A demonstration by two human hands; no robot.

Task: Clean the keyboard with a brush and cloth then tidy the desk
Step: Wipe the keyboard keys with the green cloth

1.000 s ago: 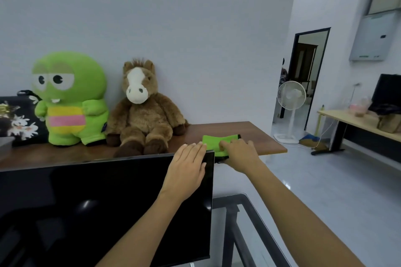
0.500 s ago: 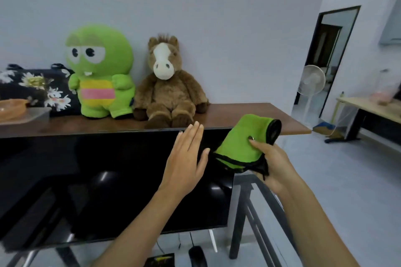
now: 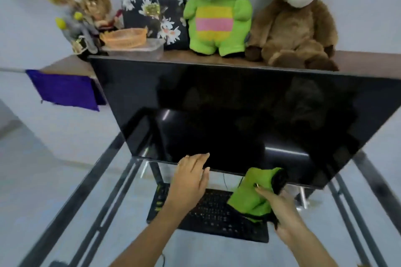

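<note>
Above keyboard (image 3: 217,212): right hand (image 3: 284,210) gripping green cloth (image 3: 253,193).

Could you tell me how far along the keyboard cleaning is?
Early, it seems. The right hand holds the green cloth above the keyboard; the left hand hovers open. No brush is in view, so brushing cannot be judged. Wiping and tidying remain.

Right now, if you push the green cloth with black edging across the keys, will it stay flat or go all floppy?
Probably floppy: the green cloth with black edging droops in folds from the right hand. It looks light, pinched by fingers alone. It would likely bunch up on the black keyboard unless pressed flat.
</note>
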